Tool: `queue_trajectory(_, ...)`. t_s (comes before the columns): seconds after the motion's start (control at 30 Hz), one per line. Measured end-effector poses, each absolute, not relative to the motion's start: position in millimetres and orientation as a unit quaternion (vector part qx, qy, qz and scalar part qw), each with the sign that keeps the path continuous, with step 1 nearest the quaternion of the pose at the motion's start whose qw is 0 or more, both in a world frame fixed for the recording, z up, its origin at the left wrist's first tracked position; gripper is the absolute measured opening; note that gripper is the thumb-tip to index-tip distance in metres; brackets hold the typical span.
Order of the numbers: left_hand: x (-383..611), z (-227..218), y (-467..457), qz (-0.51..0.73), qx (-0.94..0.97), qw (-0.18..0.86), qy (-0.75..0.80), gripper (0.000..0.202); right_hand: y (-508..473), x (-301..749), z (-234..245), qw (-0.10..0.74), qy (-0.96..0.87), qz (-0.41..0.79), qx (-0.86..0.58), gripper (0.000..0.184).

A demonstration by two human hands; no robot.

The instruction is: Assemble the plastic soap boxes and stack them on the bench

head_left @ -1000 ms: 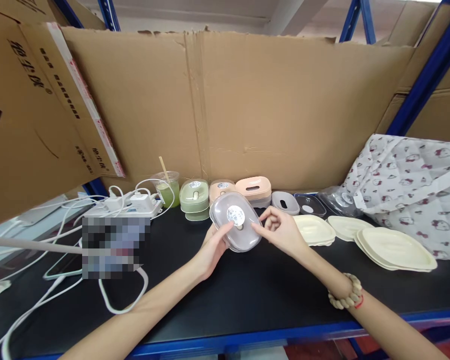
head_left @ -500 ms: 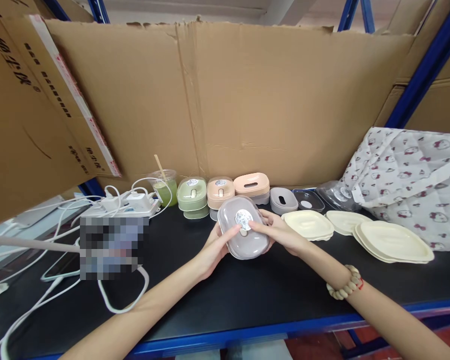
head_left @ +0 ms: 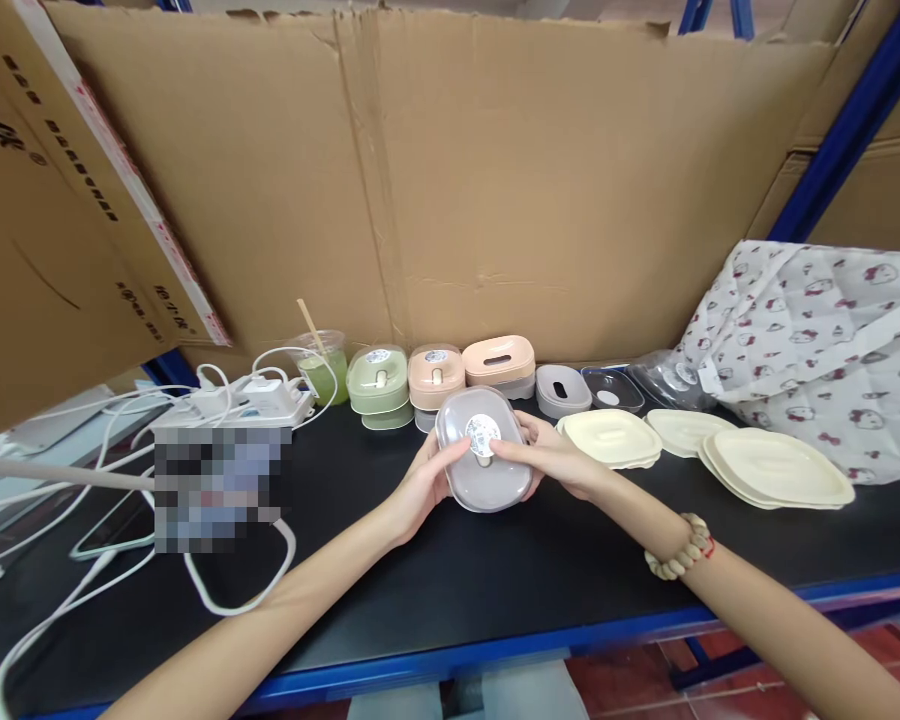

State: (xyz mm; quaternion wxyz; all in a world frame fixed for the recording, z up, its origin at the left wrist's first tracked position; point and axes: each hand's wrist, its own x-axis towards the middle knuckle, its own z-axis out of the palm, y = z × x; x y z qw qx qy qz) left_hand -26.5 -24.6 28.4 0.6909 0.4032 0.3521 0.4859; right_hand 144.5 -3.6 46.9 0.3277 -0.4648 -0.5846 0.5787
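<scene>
In the head view, the left hand (head_left: 418, 490) and right hand (head_left: 559, 458) hold a grey box (head_left: 487, 488) with a clear cover (head_left: 474, 402) over the black surface (head_left: 435, 590). Both thumbs (head_left: 511, 453) press on top beside the round label (head_left: 483, 434); the other fingers (head_left: 532, 424) clamp the sides, though those beneath are hidden. The step in hand looks like seating or checking the cover; the next move seems to call for an even, two-sided grip.
</scene>
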Motion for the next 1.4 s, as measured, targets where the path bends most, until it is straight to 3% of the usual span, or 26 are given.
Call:
queue_trajectory(0.17,-26.7,27.2,-23.7,0.475,0.418,0.681,0.368,0.055,-4.2,142.7,46.5,0.340,-0.586,0.567,-0.468,0.056)
queue_trajectory(0.37,-24.1,19.6,-19.2,0.428,0.518,0.619,0.407,0.084,-3.0,142.8,48.4,0.433,-0.561,0.496,-0.503,0.050)
queue_trajectory(0.43,-25.5,18.7,-17.7,0.463,0.565,0.522,0.440,0.092,-2.5,144.9,49.8,0.403,-0.581,0.497,-0.502,0.045)
queue_trajectory(0.53,-34.4,20.8,-15.8,0.512,0.702,0.244,0.431,0.101,-4.0,145.9,50.4,0.287,-0.617,0.537,-0.499,0.036)
queue_trajectory(0.6,-42.7,24.0,-14.9,0.452,0.815,0.099,0.348,0.090,-5.6,144.1,48.8,0.235,-0.630,0.549,-0.496,0.034)
queue_trajectory(0.67,-49.1,27.6,-15.0,0.374,0.886,0.037,0.272,0.083,-5.7,141.5,46.5,0.238,-0.642,0.540,-0.490,0.031)
queue_trajectory(0.8,-51.3,33.9,-17.8,0.262,0.930,0.036,0.254,0.086,2.0,143.1,44.6,0.307,-0.636,0.515,-0.486,0.028)
queue_trajectory(0.87,-49.6,37.0,-19.9,0.220,0.933,0.031,0.283,0.070,7.6,150.2,46.7,0.324,-0.654,0.459,-0.507,0.029)
queue_trajectory(0.93,-48.8,40.0,-21.6,0.200,0.923,0.000,0.328,0.051,11.6,161.1,50.6,0.322,-0.705,0.323,-0.544,0.027)
queue_trajectory(1.03,-50.7,42.5,-21.9,0.193,0.897,-0.072,0.391,0.041,13.4,179.4,58.2,0.246,-0.753,0.082,-0.605,0.033)
queue_trajectory(1.1,-52.9,40.8,-20.7,0.192,0.889,-0.122,0.397,0.043,12.4,188.3,63.0,0.171,-0.736,0.004,-0.655,0.041)
queue_trajectory(1.2,-53.9,32.7,-18.9,0.187,0.909,-0.175,0.328,0.048,9.4,191.8,68.3,0.068,-0.690,-0.035,-0.720,0.040)
queue_trajectory(1.27,-51.8,25.8,-19.1,0.180,0.919,-0.196,0.290,0.039,7.0,188.0,69.3,0.026,-0.685,-0.048,-0.726,0.037)
queue_trajectory(1.4,-45.7,19.4,-20.2,0.182,0.905,-0.234,0.306,0.027,3.5,175.7,63.5,0.033,-0.748,0.001,-0.663,0.027)
